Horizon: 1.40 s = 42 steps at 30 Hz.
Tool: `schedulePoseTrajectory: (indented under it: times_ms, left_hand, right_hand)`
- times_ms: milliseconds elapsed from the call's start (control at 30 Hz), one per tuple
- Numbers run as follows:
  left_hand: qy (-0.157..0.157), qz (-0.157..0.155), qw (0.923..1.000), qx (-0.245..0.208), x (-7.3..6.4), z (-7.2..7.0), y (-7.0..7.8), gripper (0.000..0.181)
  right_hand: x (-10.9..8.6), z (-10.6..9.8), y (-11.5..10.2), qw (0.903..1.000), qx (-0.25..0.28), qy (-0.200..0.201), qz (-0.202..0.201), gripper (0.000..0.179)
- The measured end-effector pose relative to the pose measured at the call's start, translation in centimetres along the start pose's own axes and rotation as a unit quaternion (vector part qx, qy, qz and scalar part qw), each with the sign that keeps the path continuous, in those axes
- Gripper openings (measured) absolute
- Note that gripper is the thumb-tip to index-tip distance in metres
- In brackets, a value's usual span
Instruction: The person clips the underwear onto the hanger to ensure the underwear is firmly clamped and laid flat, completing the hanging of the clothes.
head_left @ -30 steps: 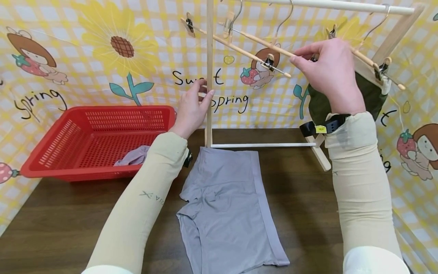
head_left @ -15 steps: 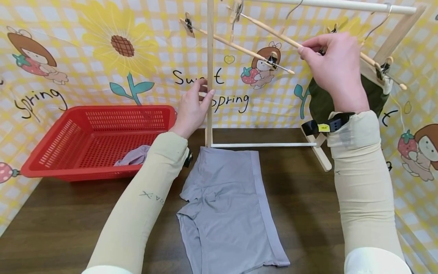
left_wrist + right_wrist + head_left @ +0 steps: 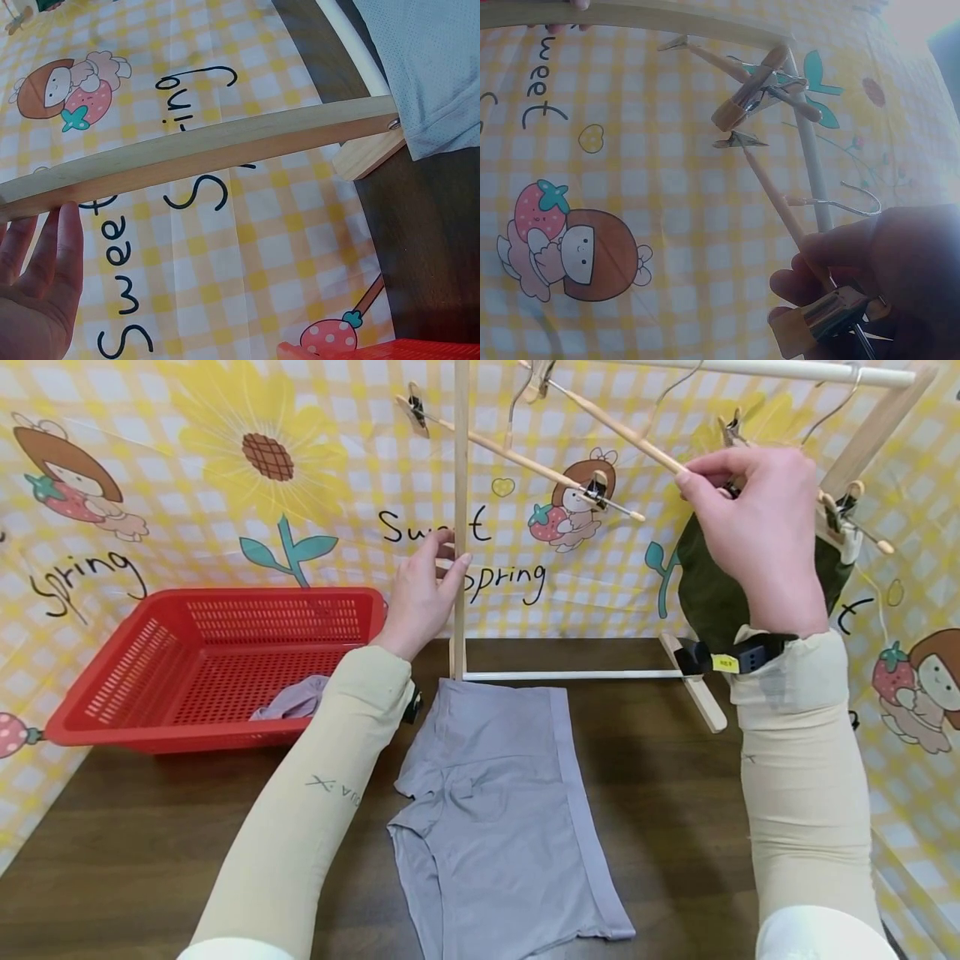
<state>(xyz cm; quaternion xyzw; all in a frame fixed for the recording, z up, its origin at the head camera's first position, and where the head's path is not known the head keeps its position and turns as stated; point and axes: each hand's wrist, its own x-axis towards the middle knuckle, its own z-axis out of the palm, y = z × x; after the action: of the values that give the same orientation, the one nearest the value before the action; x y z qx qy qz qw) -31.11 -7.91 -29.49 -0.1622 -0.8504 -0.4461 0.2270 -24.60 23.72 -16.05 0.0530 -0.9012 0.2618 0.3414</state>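
Right hand (image 3: 757, 518): fingers pinching hanger (image 3: 622, 432) near one end, bar slanting up and leftward from fingertips. Left hand (image 3: 420, 593): fingers gripping post (image 3: 461, 452). Second hanger (image 3: 517, 457) hanging above and beyond left fingers. Green garment (image 3: 708, 577) hanging behind right hand. Gray shorts (image 3: 502, 827) lying on surface (image 3: 675, 827) below left fingers. Red basket (image 3: 187, 735) sitting left of them, holding purple cloth (image 3: 292, 697).

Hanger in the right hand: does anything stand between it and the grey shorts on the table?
Possibly the other hanger: in the head view it hangs below the held hanger, on the side toward the grey shorts. Depth is hard to judge, so it may not block. Nothing else appears in the way.
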Motion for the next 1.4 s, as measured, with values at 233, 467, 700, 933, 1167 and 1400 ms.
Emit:
schedulePoseTrajectory:
  times_ms: [233,467,700,933,1167,1400]
  left_hand:
    - [-0.004,-0.002,1.0000,-0.005,-0.1,0.0,0.1,0.044]
    - [-0.009,0.000,1.0000,0.000,-0.1,0.0,0.1,0.045]
    - [-0.012,-0.002,0.9999,0.005,0.0,-0.1,0.1,0.045]
    - [-0.013,-0.004,0.9999,0.006,0.1,-0.1,0.2,0.045]
    - [-0.012,-0.003,0.9999,0.005,0.2,-0.3,0.2,0.045]
    - [-0.013,-0.007,0.9999,0.007,0.2,-0.4,0.1,0.045]
  right_hand:
    - [-2.3,-0.2,1.0,0.9995,0.009,0.029,-0.001,0.030]
    - [-4.4,0.2,2.4,0.9982,0.006,0.056,-0.019,0.025]
    - [-6.7,0.8,3.8,0.9977,0.008,0.066,-0.015,0.023]
    - [-9.3,0.8,4.3,0.9988,0.023,0.038,0.022,0.027]
    - [-11.0,1.1,4.6,0.9914,0.116,-0.029,0.054,0.027]
    - [-12.5,2.7,6.1,0.9781,0.172,-0.071,0.092,0.025]
